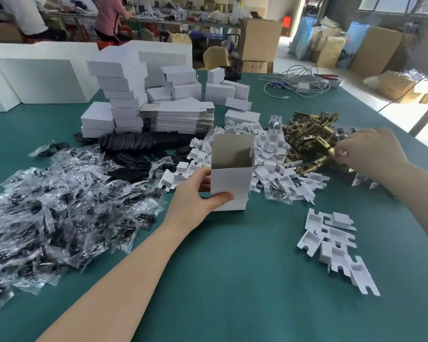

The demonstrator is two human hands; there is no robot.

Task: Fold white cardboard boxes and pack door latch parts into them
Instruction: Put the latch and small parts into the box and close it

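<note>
A white cardboard box (232,183) stands upright on the green table (232,280), its top flaps open and grey inside showing. My left hand (195,193) grips its left side, thumb across the front. My right hand (371,151) reaches into the pile of brass door latches (311,137) at the right and pinches one latch there. Behind the box lies a heap of small white cardboard inserts (265,154).
Clear bags of black screws (59,206) cover the left. Black plates (131,144), a flat box stack (178,117) and folded boxes (124,95) sit behind. More inserts (331,243) lie at the right, cables (297,82) at the far edge. People work at far tables.
</note>
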